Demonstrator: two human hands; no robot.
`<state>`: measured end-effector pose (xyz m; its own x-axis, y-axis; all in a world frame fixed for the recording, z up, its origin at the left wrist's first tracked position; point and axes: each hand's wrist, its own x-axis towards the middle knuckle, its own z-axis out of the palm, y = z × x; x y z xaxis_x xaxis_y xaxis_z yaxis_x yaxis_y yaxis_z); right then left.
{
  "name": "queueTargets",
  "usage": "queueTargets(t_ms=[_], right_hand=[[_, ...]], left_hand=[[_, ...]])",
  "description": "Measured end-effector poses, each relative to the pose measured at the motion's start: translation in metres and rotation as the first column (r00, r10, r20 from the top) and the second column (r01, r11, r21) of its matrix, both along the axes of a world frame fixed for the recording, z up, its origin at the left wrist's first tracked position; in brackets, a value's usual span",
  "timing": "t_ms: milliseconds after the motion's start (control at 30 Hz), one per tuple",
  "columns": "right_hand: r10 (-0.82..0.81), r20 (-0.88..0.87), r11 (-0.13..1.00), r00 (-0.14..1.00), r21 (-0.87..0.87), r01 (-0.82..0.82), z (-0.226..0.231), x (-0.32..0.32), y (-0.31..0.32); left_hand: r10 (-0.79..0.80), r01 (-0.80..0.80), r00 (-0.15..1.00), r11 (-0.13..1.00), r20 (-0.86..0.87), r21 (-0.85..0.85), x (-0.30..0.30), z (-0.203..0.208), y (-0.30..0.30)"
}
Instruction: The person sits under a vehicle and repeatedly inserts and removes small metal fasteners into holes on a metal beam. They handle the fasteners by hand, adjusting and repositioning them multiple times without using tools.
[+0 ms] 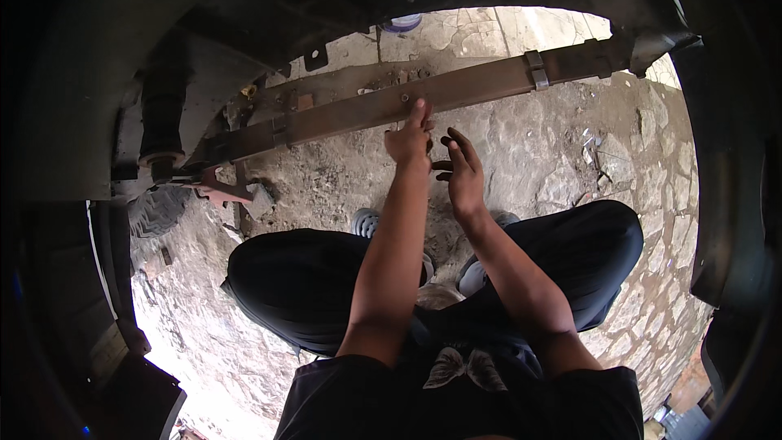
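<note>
A long rusty leaf spring (350, 112) runs slantwise under the vehicle, higher at its right end. A small round bolt or hole (405, 98) shows on its side near the middle. My left hand (408, 141) is at the lower edge of the spring, just below that spot. Its thumb points up against the metal and its other fingers curl in on the right; whatever they hold, if anything, is hidden. Close by on the right, my right hand (466, 179) hangs below the spring with dirty fingers bent and apart, nothing visible in them.
Steel clips (537, 70) band the spring. A dark cylinder (163, 118), perhaps an air spring, stands at the left above a tyre (159, 210). Dark bodywork arches overhead. My bent knees (297, 277) frame the stony ground (521, 171); rubble lies around.
</note>
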<state>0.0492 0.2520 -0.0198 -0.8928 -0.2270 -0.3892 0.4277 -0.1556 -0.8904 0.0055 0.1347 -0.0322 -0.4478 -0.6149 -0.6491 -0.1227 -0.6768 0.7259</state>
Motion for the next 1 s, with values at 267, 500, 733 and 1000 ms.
queueTargets(t_ms=[267, 500, 733, 1000], right_hand=[[-0.075, 0.024, 0.997, 0.997, 0.031, 0.075, 0.014, -0.009, 0.015], [-0.117, 0.277, 0.986, 0.954, -0.083, 0.145, 0.021, -0.002, 0.005], [-0.222, 0.284, 0.955, 0.933, -0.129, 0.266, 0.034, -0.006, 0.014], [-0.142, 0.426, 0.891, 0.894, -0.338, 0.302, 0.062, -0.008, 0.009]], left_hand=[[0.078, -0.079, 0.997, 0.996, 0.011, 0.046, 0.010, -0.005, -0.019], [-0.007, 0.018, 0.994, 0.995, -0.114, 0.096, 0.005, -0.002, -0.012], [0.034, -0.021, 0.994, 0.991, -0.099, 0.129, 0.008, -0.012, -0.018], [0.090, -0.091, 0.996, 0.996, 0.027, 0.010, 0.003, -0.012, -0.013]])
